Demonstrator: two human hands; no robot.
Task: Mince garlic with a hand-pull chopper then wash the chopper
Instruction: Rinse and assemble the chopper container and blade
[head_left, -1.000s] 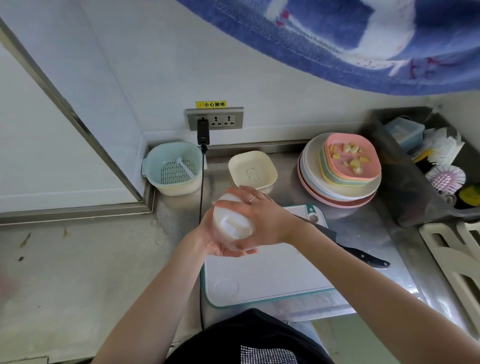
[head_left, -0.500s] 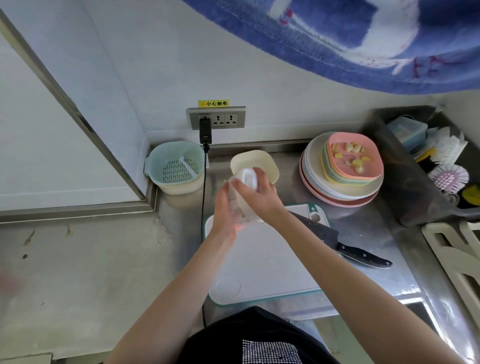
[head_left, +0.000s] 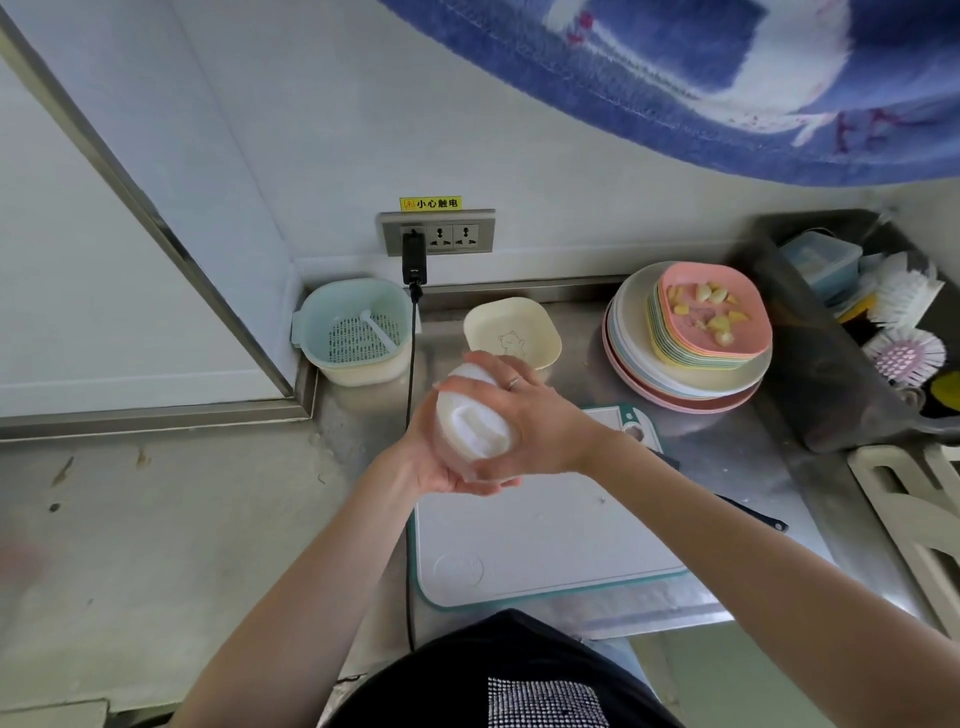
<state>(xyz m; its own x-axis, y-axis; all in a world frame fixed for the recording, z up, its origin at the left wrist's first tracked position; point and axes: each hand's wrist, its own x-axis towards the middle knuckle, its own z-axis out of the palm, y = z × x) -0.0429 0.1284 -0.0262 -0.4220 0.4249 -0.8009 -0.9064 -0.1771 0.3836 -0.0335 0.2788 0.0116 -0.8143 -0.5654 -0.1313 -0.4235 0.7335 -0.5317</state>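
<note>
Both hands hold the white hand-pull chopper (head_left: 475, 421) in the air, above the far left corner of the white cutting board (head_left: 545, 535). Left hand (head_left: 434, 457) cups it from below, fingers curled under the body. Right hand (head_left: 540, 421) wraps the lid from the right, fingers curled over the top and thumb along the near edge. Chopper is tilted, lid facing the camera; whether the lid is locked I cannot tell.

Risks, as I judge them:
- Lid twisting loose while tilted: contents would spill on the board or steel counter (head_left: 727, 467).
- A pull toward the right could send the elbow into the plate stack (head_left: 680, 374); its top pink plate (head_left: 711, 317) carries garlic pieces (head_left: 709, 309).
- Black knife (head_left: 753, 517) lies just right of the board, partly hidden under the right forearm, so a dropped arm could meet the blade.
- Black charger cable (head_left: 411, 364) hangs just left of the hands and could snag.

Room: the board below is bare, good for setting down. Yellow bowl (head_left: 511, 332) sits just beyond the hands, blue colander basket (head_left: 353, 332) far left. The dark bin (head_left: 810, 332) of brushes closes off the right.
</note>
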